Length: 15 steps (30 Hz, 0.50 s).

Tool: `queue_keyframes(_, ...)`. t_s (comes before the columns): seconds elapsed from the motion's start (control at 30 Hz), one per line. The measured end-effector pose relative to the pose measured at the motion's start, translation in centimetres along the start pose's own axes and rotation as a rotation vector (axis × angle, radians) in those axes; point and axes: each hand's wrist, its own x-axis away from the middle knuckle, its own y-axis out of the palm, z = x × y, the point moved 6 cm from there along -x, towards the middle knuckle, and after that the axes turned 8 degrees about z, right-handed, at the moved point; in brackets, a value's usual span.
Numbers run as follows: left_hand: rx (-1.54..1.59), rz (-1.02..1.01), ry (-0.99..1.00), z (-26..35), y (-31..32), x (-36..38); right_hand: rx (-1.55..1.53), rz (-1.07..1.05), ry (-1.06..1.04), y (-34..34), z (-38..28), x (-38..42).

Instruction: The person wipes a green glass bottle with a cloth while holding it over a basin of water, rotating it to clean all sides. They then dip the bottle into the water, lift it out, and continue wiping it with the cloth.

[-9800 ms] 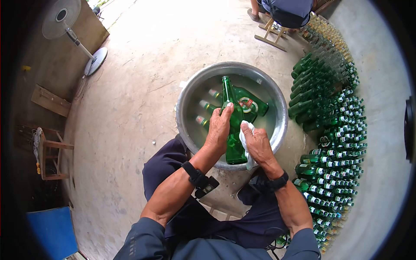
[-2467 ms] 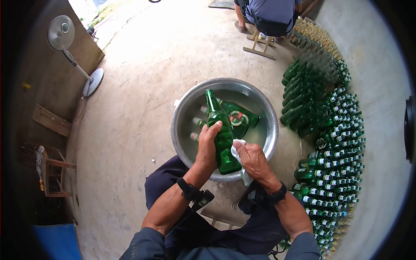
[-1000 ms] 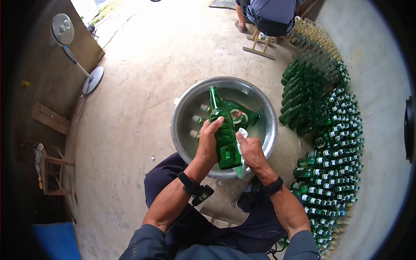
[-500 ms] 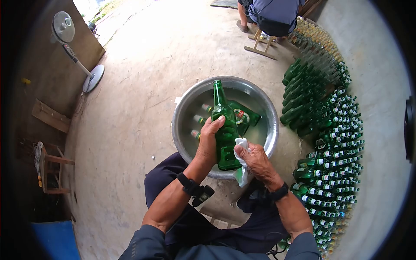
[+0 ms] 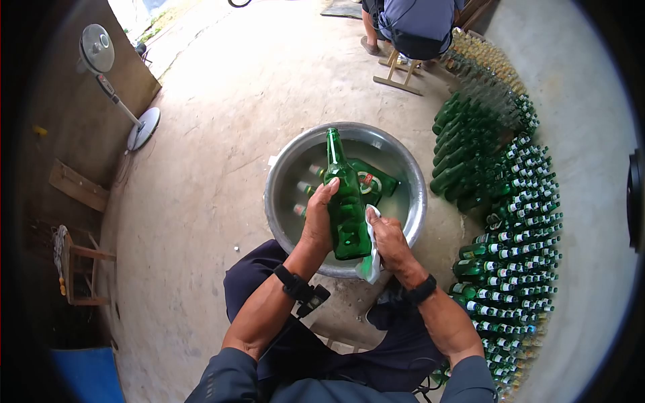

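Observation:
A green glass bottle (image 5: 346, 195) is held upright over a metal basin (image 5: 418, 201), its neck pointing away from me. My left hand (image 5: 320, 218) is wrapped round the bottle's left side, thumb on the glass. Pinched in my right hand (image 5: 392, 242) is a white and green cloth (image 5: 371, 258), touching the bottle's lower right side. In the basin's cloudy water lies another green bottle (image 5: 381, 183) with a red and white label. Several bottles with pale necks (image 5: 308, 188) are partly submerged at the left, half hidden by the held bottle and my left hand.
Rows of green bottles (image 5: 504, 272) line the wall at the right, with more bottles (image 5: 463, 144) stacked beyond. A person (image 5: 418, 27) sits on a wooden stool (image 5: 398, 85) at the top. A fan (image 5: 143, 129) and a wooden chair (image 5: 91, 253) stand at the left.
My right hand with the cloth has moved slightly up along the bottle's side, its fingers more turned in. The view has shifted slightly. My left hand keeps its hold.

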Motion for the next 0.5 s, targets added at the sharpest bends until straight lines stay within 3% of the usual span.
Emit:
queue_keyframes(0.13,0.018,-0.057,-0.029,0.4,1.2,0.9,-0.029,-0.032,0.094,-0.3,-1.5,2.4)
queue_keyframes(0.3,0.014,-0.071,-0.071,-0.1,0.7,0.3,0.216,-0.141,-0.151,0.5,-3.9,3.7)
queue_keyframes(0.5,-0.126,-0.019,0.062,0.1,1.1,1.0,0.303,-0.049,-0.183,0.6,-4.7,2.2)
